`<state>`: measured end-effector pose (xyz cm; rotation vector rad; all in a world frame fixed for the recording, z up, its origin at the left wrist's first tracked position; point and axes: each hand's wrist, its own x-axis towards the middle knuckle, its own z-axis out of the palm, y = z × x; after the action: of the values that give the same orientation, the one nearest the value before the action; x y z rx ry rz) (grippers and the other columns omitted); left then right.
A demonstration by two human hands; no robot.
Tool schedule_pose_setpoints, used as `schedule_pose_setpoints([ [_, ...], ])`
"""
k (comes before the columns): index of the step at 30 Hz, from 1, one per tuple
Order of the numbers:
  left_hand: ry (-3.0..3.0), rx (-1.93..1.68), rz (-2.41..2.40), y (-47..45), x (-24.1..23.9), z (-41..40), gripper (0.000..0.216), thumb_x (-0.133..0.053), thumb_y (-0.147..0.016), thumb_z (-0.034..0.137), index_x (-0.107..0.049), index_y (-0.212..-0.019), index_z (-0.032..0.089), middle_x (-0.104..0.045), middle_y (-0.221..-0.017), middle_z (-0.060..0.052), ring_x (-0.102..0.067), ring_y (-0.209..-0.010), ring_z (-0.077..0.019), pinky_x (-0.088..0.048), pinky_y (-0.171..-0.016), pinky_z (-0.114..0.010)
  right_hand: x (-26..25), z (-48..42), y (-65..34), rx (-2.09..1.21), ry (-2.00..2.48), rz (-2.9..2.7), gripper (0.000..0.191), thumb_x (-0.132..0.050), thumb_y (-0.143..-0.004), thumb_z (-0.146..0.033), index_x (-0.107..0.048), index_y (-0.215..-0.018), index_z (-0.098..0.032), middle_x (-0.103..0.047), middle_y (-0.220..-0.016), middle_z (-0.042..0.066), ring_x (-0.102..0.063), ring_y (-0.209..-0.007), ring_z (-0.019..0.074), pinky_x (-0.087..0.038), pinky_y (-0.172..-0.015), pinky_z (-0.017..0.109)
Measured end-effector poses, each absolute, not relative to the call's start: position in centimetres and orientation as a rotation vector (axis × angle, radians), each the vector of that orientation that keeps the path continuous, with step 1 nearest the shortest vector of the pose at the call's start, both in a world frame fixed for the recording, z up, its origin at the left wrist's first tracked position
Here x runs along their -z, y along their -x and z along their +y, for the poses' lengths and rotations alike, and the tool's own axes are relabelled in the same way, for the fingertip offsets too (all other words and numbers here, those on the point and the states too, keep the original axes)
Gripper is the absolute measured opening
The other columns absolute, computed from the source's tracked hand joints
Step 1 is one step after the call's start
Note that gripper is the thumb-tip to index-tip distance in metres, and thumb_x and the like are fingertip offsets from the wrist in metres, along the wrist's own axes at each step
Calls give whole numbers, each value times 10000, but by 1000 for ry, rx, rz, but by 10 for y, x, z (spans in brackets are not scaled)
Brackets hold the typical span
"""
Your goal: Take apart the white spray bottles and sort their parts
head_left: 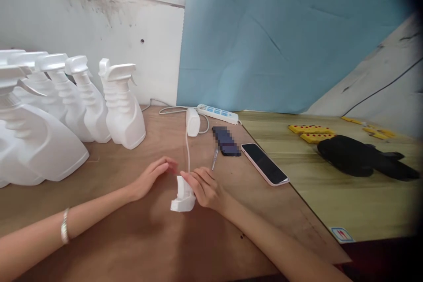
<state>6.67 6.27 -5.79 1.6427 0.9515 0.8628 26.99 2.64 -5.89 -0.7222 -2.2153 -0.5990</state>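
A white trigger spray head [182,200] is in my right hand [206,188], whose fingers curl over its right side just above the table. The thumb and fingertips hide part of the spray head. A thin white tube or cord [188,152] runs from it away toward the back; where it joins is hidden. To the left of the spray head is my left hand [154,176], its fingers stretched forward and slightly bent, with nothing visible in it. The left fingertips come close to the right ones, and contact is unclear.
Several white spray bottles [124,114] stand at the left. A white block-shaped plug or adapter [192,122], a power strip [218,113], a dark blurred-out item [227,142], a small clear-handled tool [214,159] and a phone [264,164] lie beyond my hands. Yellow pieces [312,129] and a black object [346,156] are right.
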Motion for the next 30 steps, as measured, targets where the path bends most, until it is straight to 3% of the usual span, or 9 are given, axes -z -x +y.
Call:
schedule_pose_setpoints([
  [3,-1464,-657,632,-47,46,24,549,-494,-733,583,-491,-1141,215,-586,-1073,-88,-531,-1015,-257,-407,-882,-394,59,19,-254,703,788,-2203,373,-455,-874,-141,-442,-1246,-158,-639,-718,24,-579,-697,164,-418,-683,296],
  [5,-1449,-607,670,-42,43,9,609,-660,-654,475,-452,-1183,256,-547,-1138,-61,-488,-1076,-247,-380,-922,-377,61,13,-243,758,842,-2180,380,-470,-867,-145,-458,-1247,-140,-627,-687,23,-559,-678,168,-409,-661,294],
  [9,-1299,-631,773,-38,43,14,387,-637,-714,364,-514,-1038,193,-601,-936,-47,-567,-879,-207,-439,-807,-336,66,8,-223,800,884,-2111,359,-502,-860,-227,-518,-1206,-131,-653,-778,61,-533,-684,179,-404,-670,314],
  [13,-1083,-689,770,-26,45,40,251,-554,-760,379,-551,-859,148,-615,-728,-36,-596,-646,-180,-457,-689,-319,69,13,-219,668,939,-2101,381,-502,-826,-133,-490,-1205,-94,-647,-952,109,-537,-925,230,-410,-798,354],
  [17,-1045,-752,784,-12,48,56,246,-548,-748,397,-542,-770,153,-538,-563,4,-564,-579,-157,-448,-639,-291,71,20,-218,539,942,-2181,318,-444,-819,-42,-518,-1123,-101,-648,-858,76,-557,-789,184,-445,-733,311],
  [24,-1282,-687,928,-16,55,43,446,-716,-623,363,-485,-948,164,-558,-758,-5,-528,-638,-131,-426,-556,-239,66,22,-200,495,942,-2208,90,-497,-829,-107,-584,-851,-118,-594,-663,41,-477,-571,142,-381,-520,279],
  [27,-1336,-614,892,-15,52,40,390,-689,-656,374,-501,-914,150,-491,-726,15,-461,-590,-98,-382,-514,-220,64,22,-197,514,881,-2196,112,-513,-816,-109,-565,-726,-152,-558,-577,3,-442,-514,127,-333,-470,272],
  [30,-1405,-545,856,-11,50,43,326,-671,-681,363,-517,-856,134,-431,-705,27,-398,-588,-79,-342,-535,-215,66,22,-198,500,810,-2188,122,-510,-801,-76,-562,-712,-140,-620,-673,18,-518,-597,130,-391,-516,258],
])
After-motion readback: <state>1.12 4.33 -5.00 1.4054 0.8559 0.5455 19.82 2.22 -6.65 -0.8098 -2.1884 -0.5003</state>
